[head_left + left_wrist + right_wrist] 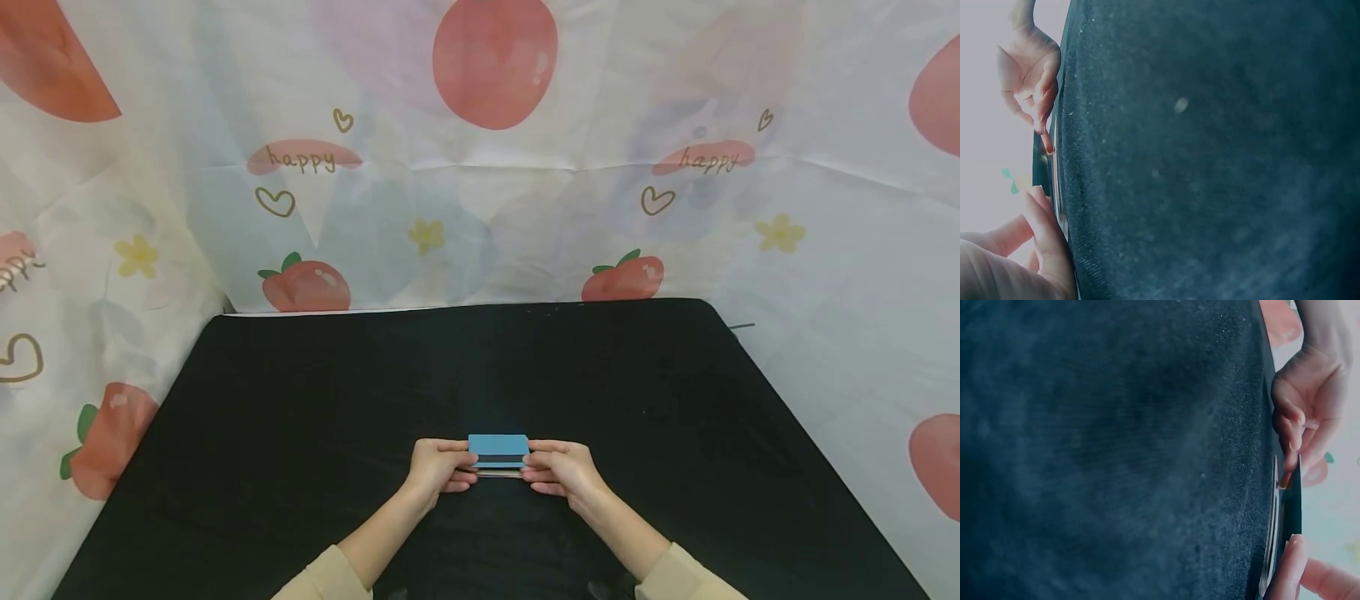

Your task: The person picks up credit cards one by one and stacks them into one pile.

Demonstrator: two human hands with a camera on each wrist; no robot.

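A blue card with a dark stripe is tilted up between both hands at the near middle of the table. My left hand pinches its left end between thumb and fingers, and my right hand pinches the right end the same way. Just below the blue card, thin flat pieces lie stacked close to the cloth, the lower fingers of both hands beside their ends. In the right wrist view these layers show edge-on, with a gap between them and the raised card.
Black cloth covers the table, which reaches back to a white curtain printed with fruit, hearts and flowers. More of this curtain hangs along the left and right sides. Beige sleeves cover the forearms.
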